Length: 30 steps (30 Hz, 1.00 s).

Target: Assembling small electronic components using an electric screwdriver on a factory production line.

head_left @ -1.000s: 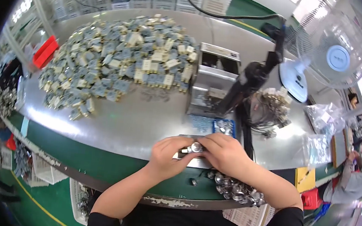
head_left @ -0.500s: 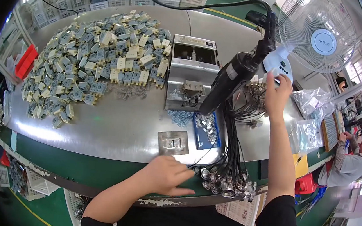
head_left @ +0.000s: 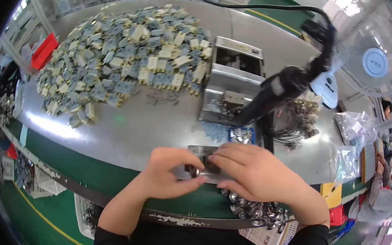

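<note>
Near the front edge of the steel bench, both my hands meet over a small metal plate (head_left: 195,149). Between the thumb and forefinger of my left hand (head_left: 167,173) is a small round metal part (head_left: 195,171). My right hand (head_left: 254,172) reaches over the plate's right side, its fingers close together and bent down; what they hold, if anything, is hidden. Beside my right wrist lies a cluster of shiny round metal parts (head_left: 263,213) on dark cables. A blue tray (head_left: 253,135) of small metal pieces sits just beyond my right hand, next to scattered bluish screws (head_left: 215,132).
A black electric screwdriver (head_left: 276,90) hangs on the right, before a metal box-shaped machine (head_left: 231,85). Grey and cream blocks (head_left: 131,58) are heaped at left. Cables (head_left: 296,123), plastic bags (head_left: 355,129) and a fan (head_left: 375,62) stand rightward; a co-worker (head_left: 379,199) sits beyond.
My right hand has come back from the far right beside the fan to the metal plate. My left hand has moved up to the plate and now pinches a round metal part. The view has shifted.
</note>
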Each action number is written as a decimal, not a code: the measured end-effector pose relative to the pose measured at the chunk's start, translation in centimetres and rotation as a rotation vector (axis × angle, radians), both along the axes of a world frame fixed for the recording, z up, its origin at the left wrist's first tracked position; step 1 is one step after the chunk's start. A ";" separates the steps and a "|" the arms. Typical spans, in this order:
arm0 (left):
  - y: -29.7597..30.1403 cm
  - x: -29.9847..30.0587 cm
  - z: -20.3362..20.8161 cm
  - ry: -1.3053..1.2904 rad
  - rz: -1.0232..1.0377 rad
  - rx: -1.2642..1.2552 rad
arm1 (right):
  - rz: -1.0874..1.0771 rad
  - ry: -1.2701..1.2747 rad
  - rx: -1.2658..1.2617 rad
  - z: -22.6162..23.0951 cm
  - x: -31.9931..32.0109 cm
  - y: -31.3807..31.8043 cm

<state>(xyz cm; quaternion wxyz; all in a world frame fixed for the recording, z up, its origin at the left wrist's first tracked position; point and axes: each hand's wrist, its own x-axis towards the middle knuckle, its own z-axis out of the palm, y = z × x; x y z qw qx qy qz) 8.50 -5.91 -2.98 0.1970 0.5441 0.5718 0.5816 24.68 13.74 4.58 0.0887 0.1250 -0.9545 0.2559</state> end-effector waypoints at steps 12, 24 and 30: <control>-0.9 -3.3 -2.5 -0.367 -0.188 -0.109 | -0.113 -0.131 -0.379 -4.6 -0.8 0.1; -0.4 -3.2 -1.4 -0.105 -0.162 0.028 | -0.076 -0.122 -0.107 -2.6 -1.3 -1.9; -0.7 -3.1 -1.7 -0.026 -0.154 0.033 | 0.007 -0.014 -0.258 -4.4 -1.5 -1.2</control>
